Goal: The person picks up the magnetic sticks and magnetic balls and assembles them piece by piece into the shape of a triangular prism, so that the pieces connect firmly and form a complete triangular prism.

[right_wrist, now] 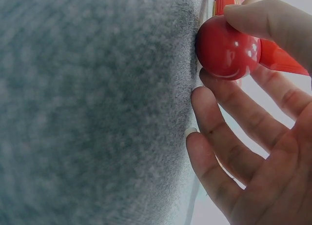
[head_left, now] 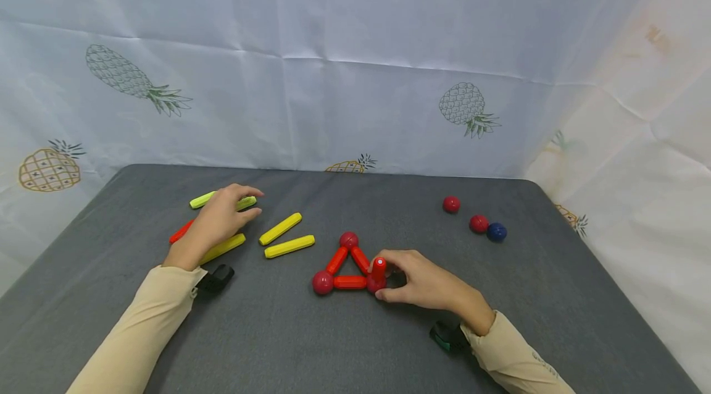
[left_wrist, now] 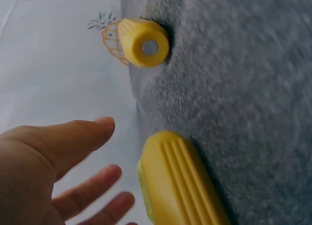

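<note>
A triangle of red magnetic sticks (head_left: pixel 350 283) and red balls lies on the table, with a ball at each corner. My right hand (head_left: pixel 422 280) pinches the right corner ball (head_left: pixel 375 283) between thumb and fingers. From that ball a red stick (head_left: pixel 379 265) stands up; in the right wrist view the thumb lies on the ball (right_wrist: pixel 226 51). Over the loose sticks at the left reaches my left hand (head_left: pixel 222 215), fingers extended and holding nothing. It partly hides yellow-green sticks (head_left: pixel 246 202), a red stick (head_left: pixel 181 231) and a yellow stick (head_left: pixel 223 248). A yellow stick (left_wrist: pixel 180 181) shows beside its fingers in the left wrist view.
Two more yellow sticks (head_left: pixel 289 246) lie between my left hand and the triangle. At the back right sit two red balls (head_left: pixel 451 204) and a blue ball (head_left: pixel 497 232). A pineapple-print cloth (head_left: pixel 311 104) hangs behind the grey table (head_left: pixel 278 332).
</note>
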Available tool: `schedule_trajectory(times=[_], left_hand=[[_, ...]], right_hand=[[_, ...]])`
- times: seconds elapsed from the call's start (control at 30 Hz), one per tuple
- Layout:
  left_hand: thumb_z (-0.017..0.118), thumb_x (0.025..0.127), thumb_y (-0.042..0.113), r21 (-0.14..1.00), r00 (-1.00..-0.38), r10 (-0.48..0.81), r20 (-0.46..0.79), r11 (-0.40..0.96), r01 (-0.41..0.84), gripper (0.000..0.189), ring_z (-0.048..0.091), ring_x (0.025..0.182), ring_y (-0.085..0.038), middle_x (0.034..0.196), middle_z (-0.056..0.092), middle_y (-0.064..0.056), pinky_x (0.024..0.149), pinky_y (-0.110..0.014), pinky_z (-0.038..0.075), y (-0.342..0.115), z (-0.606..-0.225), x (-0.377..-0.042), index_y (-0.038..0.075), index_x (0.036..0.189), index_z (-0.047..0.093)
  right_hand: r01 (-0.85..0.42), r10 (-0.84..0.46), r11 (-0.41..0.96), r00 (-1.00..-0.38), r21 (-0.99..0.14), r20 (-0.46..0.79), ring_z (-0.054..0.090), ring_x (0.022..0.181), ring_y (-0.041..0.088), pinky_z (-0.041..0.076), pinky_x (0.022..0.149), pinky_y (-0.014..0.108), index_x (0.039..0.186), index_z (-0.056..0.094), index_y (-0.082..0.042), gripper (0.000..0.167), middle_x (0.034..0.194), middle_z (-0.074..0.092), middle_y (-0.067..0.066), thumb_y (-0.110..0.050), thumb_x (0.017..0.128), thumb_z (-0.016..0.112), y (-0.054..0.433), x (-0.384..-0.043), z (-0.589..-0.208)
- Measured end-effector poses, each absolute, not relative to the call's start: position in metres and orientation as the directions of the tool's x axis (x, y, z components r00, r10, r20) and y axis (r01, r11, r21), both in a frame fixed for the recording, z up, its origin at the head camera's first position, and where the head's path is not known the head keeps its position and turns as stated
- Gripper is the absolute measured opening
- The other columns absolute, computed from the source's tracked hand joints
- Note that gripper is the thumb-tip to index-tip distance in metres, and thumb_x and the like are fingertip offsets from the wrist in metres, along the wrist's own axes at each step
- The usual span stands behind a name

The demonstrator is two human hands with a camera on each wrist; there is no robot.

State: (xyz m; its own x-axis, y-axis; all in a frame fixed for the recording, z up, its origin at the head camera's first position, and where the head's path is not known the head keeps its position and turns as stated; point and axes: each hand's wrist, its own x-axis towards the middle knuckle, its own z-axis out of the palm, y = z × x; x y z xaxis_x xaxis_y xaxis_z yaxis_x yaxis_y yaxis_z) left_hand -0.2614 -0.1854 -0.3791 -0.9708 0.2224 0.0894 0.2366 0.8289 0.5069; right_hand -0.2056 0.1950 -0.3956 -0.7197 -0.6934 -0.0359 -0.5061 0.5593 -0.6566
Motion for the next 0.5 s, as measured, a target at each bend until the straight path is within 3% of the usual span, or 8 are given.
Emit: schedule_trajectory(times=[0.4,0.5], left_hand=[[0.063,0.096,0.01,0.475,-0.978,0.208,0.034,0.857,0.199,0.041,0.041,0.132,-0.052,0.139,0.049,-0.033,0.104,-0.066,0.036,-0.1893,-0.3831,-0.2641,0.0,0.135,0.057],[0.063,0.095,0.009,0.467,-0.976,0.213,0.04,0.859,0.207,0.041,0.045,0.128,-0.051,0.136,0.052,-0.032,0.101,-0.064,0.039,-0.19,-0.3841,-0.2645,-0.001,0.135,0.057]], right_hand=[[-0.496,-0.686,0.572,-0.726,-0.653,-0.049,0.06,0.09,0.004,0.051,0.085,0.026,0.105,0.06,-0.025,0.024,0.095,0.062,-0.013,-0.021,0.087,0.076,0.195,-0.2058,-0.396],[-0.495,-0.686,0.571,-0.726,-0.655,-0.05,0.06,0.09,0.004,0.052,0.086,0.026,0.105,0.061,-0.024,0.024,0.095,0.062,-0.013,-0.022,0.087,0.076,0.1949,-0.2056,-0.3955]])
